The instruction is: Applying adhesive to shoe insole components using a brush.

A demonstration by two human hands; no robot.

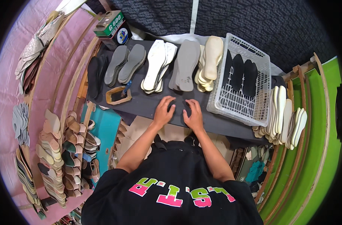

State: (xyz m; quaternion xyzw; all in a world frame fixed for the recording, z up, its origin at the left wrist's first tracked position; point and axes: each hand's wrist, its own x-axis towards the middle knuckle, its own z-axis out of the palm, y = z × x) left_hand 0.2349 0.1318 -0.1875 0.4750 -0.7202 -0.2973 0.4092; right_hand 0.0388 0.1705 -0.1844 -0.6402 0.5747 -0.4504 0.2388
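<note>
My left hand (164,111) and my right hand (193,114) rest at the near edge of the dark-covered table (152,106), fingers apart and slightly curled, with nothing in either. Beyond my left hand lies a stack of white insoles (156,62). A stack of grey insoles (186,63) is just past my right hand, with cream insoles (212,56) to its right. Further left are two stacks of smaller grey insoles (116,64) and some black insoles (96,77). A cut-open container (119,98) of dark glue, with a blue-handled brush (127,87), sits left of my left hand.
A white plastic crate (238,107) holding black insoles (250,77) stands on the right of the table. A green and dark tin (112,30) is at the back left. Wooden racks with shoe parts (51,150) line the left; more insoles (279,112) hang right.
</note>
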